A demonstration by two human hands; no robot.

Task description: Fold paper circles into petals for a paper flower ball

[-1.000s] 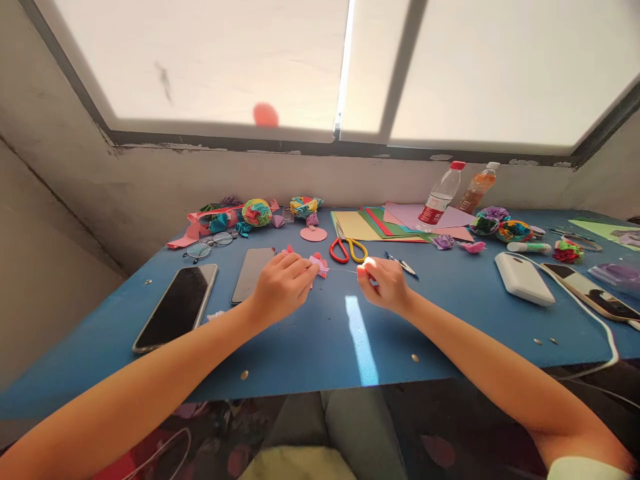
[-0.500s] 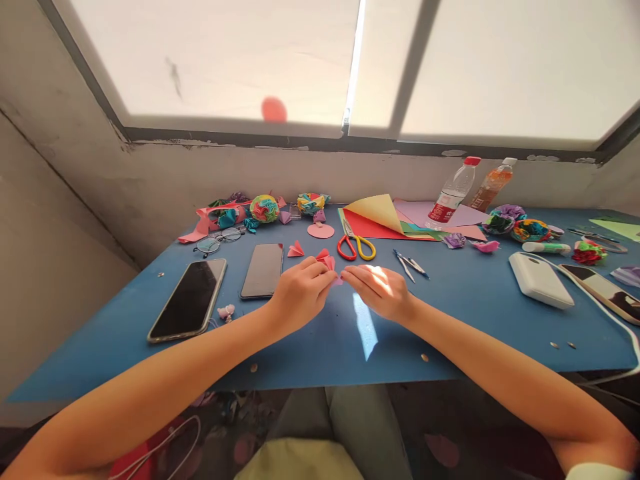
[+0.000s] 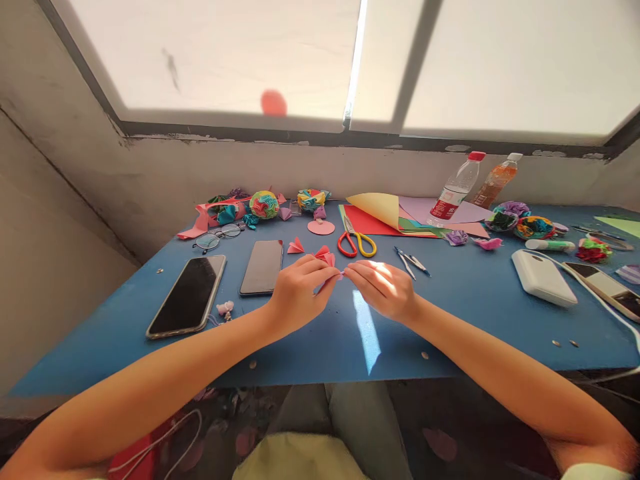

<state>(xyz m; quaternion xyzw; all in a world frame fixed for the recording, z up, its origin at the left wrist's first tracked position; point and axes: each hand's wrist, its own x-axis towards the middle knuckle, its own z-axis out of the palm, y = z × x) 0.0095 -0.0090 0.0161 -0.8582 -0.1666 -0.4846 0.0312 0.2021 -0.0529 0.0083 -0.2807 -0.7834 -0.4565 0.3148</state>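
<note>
Over the middle of the blue table, my left hand and my right hand meet at the fingertips. Both are closed in a pinch on a small piece of pink paper, mostly hidden by the fingers. Just behind my left fingers lie folded red-pink paper pieces, with another folded piece a little to the left. Scissors with one red and one yellow handle lie beyond my fingertips, blades pointing away. A pair of compasses rests behind my right hand.
Two phones lie left, a black one and a grey one. Coloured paper sheets, a red-capped bottle and crumpled paper balls stand along the wall. A white power bank lies right, near the glasses-free side's glue stick.
My left fingers have opened out slightly around the pink paper, so a gap shows between thumb and fingers. The hands otherwise stay in place, and the camera view has shifted slightly.
</note>
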